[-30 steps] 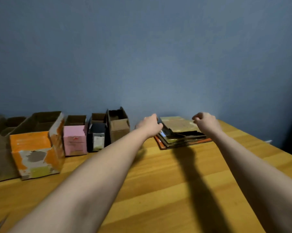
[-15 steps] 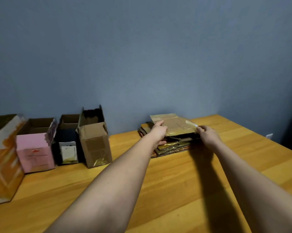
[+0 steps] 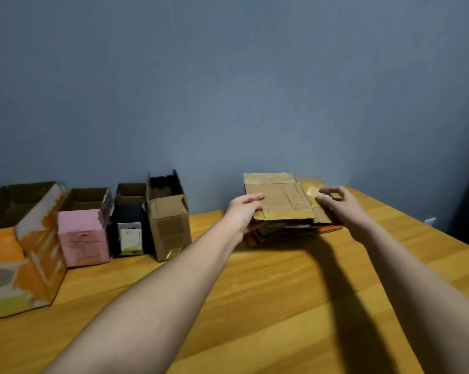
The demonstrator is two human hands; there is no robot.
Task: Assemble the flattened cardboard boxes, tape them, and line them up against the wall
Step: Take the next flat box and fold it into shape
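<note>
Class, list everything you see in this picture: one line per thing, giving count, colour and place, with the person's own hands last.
Table: one, yellow-brown wood, fills the foreground.
Wall: one, grey-blue, behind the table.
Orange box: one, orange and grey-white, far left, top open.
Pink box: one, pink, right of the orange box, top open.
Black box: one, black with a pale label, right of the pink box.
Brown box: one, brown, right end of the row, top flaps up.
Flat stack: one pile, brown with an orange piece at the bottom, near the wall.
Top flat box: one, brown with tape strips, lifted off the stack.
Left hand: grips the top flat box's left edge.
Right hand: fingers curled at its right edge.
</note>
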